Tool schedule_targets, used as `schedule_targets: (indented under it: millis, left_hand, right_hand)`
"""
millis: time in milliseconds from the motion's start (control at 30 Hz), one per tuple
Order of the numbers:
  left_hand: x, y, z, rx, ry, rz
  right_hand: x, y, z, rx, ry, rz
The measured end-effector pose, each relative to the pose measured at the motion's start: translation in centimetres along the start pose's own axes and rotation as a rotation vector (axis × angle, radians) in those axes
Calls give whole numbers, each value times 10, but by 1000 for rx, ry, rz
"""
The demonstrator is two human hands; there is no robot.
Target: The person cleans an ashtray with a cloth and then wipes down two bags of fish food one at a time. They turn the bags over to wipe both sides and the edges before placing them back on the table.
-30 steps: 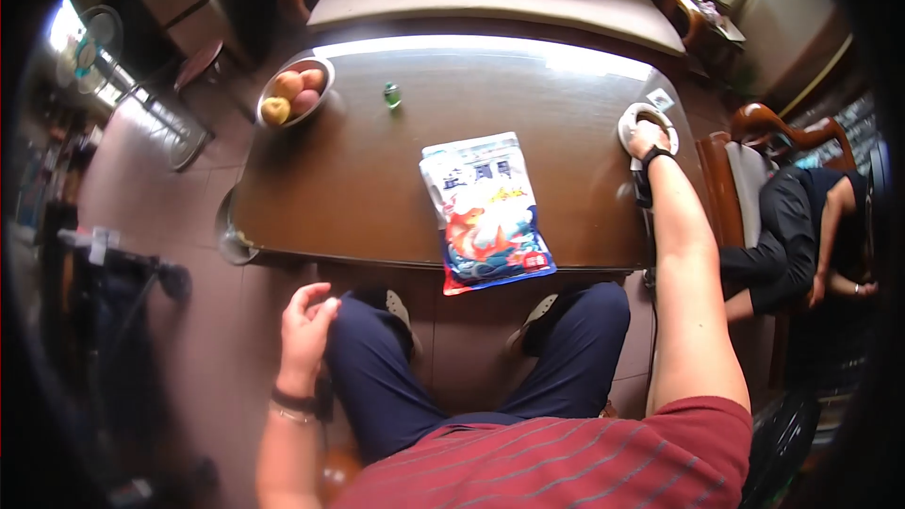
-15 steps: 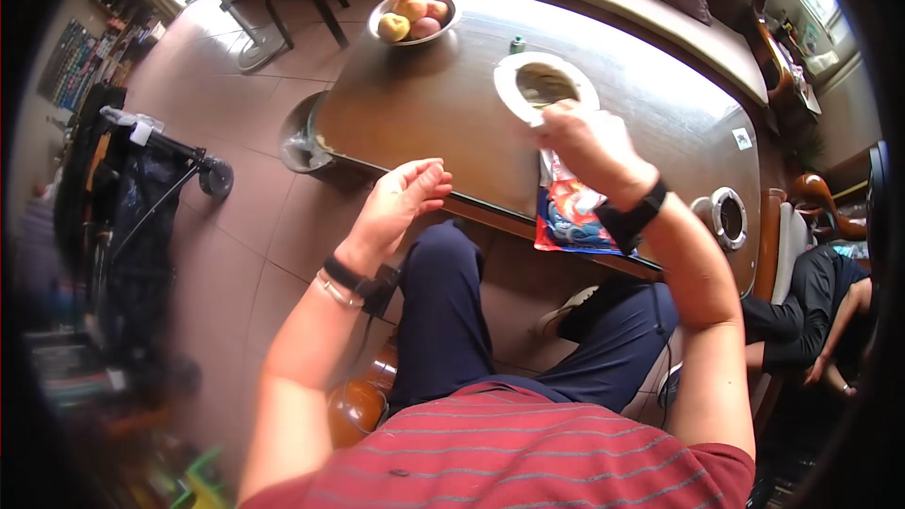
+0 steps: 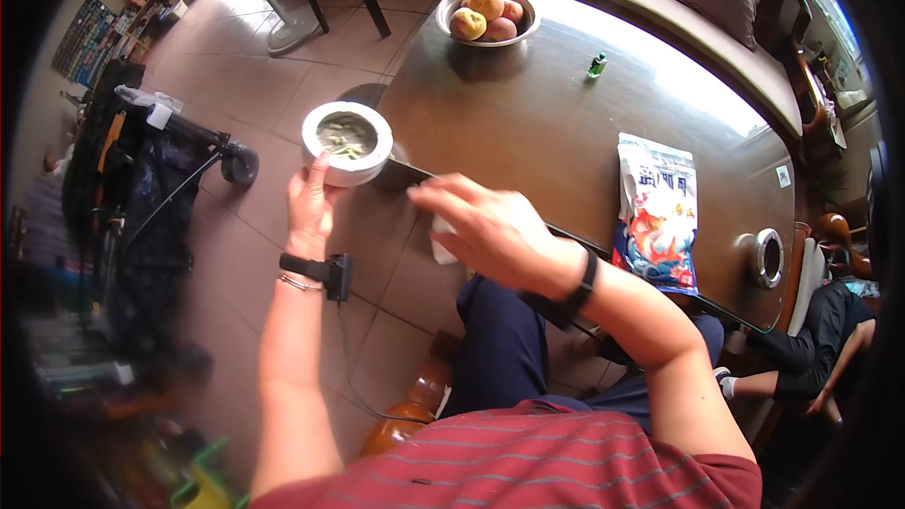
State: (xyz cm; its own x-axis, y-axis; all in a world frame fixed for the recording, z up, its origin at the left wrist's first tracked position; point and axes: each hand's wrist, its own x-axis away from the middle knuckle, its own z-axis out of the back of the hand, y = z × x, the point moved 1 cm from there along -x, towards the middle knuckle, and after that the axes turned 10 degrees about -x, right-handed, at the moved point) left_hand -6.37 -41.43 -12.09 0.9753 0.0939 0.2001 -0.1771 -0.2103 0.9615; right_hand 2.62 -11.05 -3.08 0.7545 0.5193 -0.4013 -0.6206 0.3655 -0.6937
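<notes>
My left hand [image 3: 313,203] grips a round white ashtray-like bowl [image 3: 368,170] by its near side, past the table's left edge. Greenish-brown bits lie inside the bowl. To its right, my right hand [image 3: 490,231] is partly blurred, with fingers bent over something white like tissue [image 3: 443,243]. A colourful printed bag [image 3: 657,217] lies on the dark table [image 3: 509,123], right of my right hand. Farther back on the table is a small green bottle [image 3: 597,65].
A metal bowl of fruit [image 3: 487,17] is at the table's far left corner. Another round object [image 3: 768,258] lies at the right end. A bin stands by the table's left edge. A stroller-like frame [image 3: 189,160] is at left, a seated person [image 3: 830,330] at right.
The white bowl has moved left, from my right hand over the table to my left hand past its edge. My right hand has come down and left. The view has shifted.
</notes>
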Motion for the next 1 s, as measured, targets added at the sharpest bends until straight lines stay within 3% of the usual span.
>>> schedule_targets:
  millis: [67,100,167,200,267,333,567,633,767,867,1000]
  left_hand:
    - [-47,-15,41,-320,244,-126]
    - [-72,-26,59,-317,238,-120]
    - [-113,-45,83,-770,364,-470]
    - [-120,-48,77,-765,361,-461]
    - [-122,-42,49,-1310,525,-507]
    - [-127,-61,36,-1477,483,-407]
    - [-132,-126,32,-1632,412,-343]
    - [-133,-132,34,-1616,420,-461]
    - [-138,-146,42,-1493,536,-529]
    - [-143,-147,49,-1568,429,-559]
    - [-137,-146,51,-1523,507,-570]
  right_hand:
    - [28,-8,22,-40,2,-33]
    - [45,-12,34,-35,-5,-109]
    - [77,-15,52,-60,45,-292]
    - [94,-16,59,-37,78,-390]
    - [123,-19,68,-3,129,-616]
    - [147,-18,69,64,151,-756]
    - [174,-22,51,-37,87,-903]
    - [177,-20,52,-34,82,-941]
    - [177,-13,55,-16,102,-971]
    - [183,-12,52,-43,73,-983]
    - [188,-12,49,-76,43,-980]
